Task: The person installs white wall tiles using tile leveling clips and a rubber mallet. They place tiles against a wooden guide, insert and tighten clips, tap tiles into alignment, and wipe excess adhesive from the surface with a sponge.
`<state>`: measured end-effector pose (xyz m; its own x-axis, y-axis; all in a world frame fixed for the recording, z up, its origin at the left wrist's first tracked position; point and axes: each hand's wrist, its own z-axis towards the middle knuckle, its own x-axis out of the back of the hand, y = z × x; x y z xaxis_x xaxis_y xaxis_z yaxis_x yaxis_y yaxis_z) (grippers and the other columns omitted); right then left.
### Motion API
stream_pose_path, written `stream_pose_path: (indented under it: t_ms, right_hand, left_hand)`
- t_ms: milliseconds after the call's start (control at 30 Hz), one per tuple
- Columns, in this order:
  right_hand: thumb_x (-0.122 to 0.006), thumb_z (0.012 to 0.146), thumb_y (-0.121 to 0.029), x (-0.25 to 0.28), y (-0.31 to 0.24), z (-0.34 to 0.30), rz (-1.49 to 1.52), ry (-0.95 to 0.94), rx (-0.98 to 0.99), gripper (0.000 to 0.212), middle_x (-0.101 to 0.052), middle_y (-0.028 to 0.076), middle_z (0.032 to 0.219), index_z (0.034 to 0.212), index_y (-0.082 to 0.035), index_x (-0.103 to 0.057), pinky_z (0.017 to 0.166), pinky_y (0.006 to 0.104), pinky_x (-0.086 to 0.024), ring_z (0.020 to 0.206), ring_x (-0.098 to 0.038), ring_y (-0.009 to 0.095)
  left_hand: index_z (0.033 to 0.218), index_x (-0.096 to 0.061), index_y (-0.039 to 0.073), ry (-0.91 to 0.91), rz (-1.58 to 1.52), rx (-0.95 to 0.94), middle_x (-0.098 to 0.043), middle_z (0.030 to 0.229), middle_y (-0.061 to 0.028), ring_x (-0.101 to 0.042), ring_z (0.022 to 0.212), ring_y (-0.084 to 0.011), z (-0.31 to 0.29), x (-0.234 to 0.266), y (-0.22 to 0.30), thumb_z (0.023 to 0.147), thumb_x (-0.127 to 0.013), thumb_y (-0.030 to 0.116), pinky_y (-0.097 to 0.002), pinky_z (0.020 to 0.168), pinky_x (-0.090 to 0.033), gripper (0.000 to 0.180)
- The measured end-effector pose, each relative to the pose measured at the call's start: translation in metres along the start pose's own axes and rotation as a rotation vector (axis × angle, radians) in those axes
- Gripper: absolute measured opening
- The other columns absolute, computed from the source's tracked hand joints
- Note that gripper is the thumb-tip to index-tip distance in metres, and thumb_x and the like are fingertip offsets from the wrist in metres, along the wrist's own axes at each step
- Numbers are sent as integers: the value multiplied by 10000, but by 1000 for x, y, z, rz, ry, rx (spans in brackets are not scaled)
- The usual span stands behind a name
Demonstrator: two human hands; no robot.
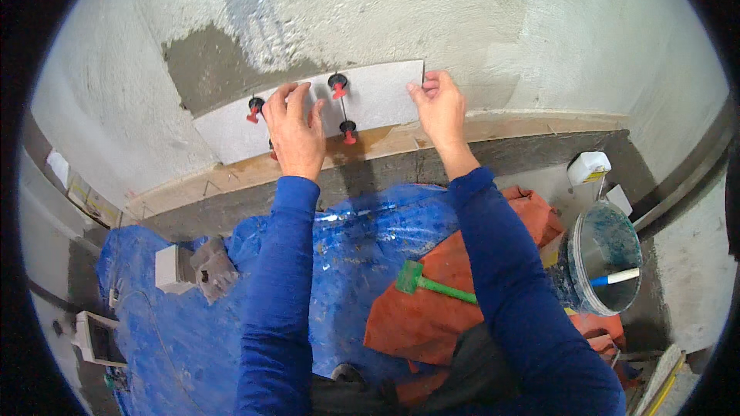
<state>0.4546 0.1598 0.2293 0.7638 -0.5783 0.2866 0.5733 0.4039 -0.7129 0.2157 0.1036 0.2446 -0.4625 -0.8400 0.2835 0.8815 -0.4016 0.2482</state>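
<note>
Two pale wall tiles (384, 96) sit side by side against the rough wall, above a wooden batten (391, 141). Red-and-black levelling clips (338, 86) stand along their joints, several in all; one is partly covered by my left hand. My left hand (295, 129) is over the left tile, its fingers bent but apart, close to a clip (255, 109). At the right tile's outer edge is my right hand (442, 112), thumb and fingers drawn together in a pinch. Whatever lies between those fingertips is too small to make out.
Blue sheeting (185, 339) covers the floor, with a white box (174, 269) and gloves (214, 268) on it. A green mallet (411, 278) rests on orange cloth (397, 323). At right stand a bucket (607, 235) with a white-and-blue handle inside and a white container (588, 168).
</note>
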Motion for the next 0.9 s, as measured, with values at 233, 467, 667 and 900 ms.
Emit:
stream_pose_path:
  t_ms: [233, 467, 667, 900]
  right_hand:
    - [-813, 836, -178, -1, 0, 0, -6, 51, 119, 348, -707, 144, 970, 1098, -7, -660, 745, 407, -550, 815, -679, 270]
    - [-809, 842, -184, -3, 1, 1, 114, 68, 96, 326, -705, 137, 934, 1081, -8, -675, 698, 391, -552, 778, -682, 249]
    - [-775, 859, -166, 29, 3, 25, 160, 17, 17, 183, -717, 127, 850, 972, -35, -716, 700, 391, -541, 760, -691, 251]
    - [-787, 874, -169, 95, -17, 51, 198, 298, 117, 161, -706, 74, 793, 895, -34, -701, 676, 328, -526, 712, -652, 166]
  left_hand:
    - [1192, -691, 78, -45, 125, -1, -589, 1251, -145, -507, 1190, -371, 12, -23, 0, 836, -768, 88, -482, 1032, -426, 364]
    - [1168, -714, 94, -38, 178, -9, -622, 1204, -131, -520, 1185, -363, 11, -27, 6, 838, -738, 46, -473, 1036, -432, 334]
    - [1150, -728, 83, 98, -6, 47, -634, 1178, -136, -572, 1150, -321, 23, 1, 15, 889, -752, 107, -420, 1010, -448, 263]
    - [1146, -717, 33, 339, -255, 200, -663, 1105, -85, -624, 991, -171, 54, 74, -4, 968, -720, 203, -293, 856, -497, 246]
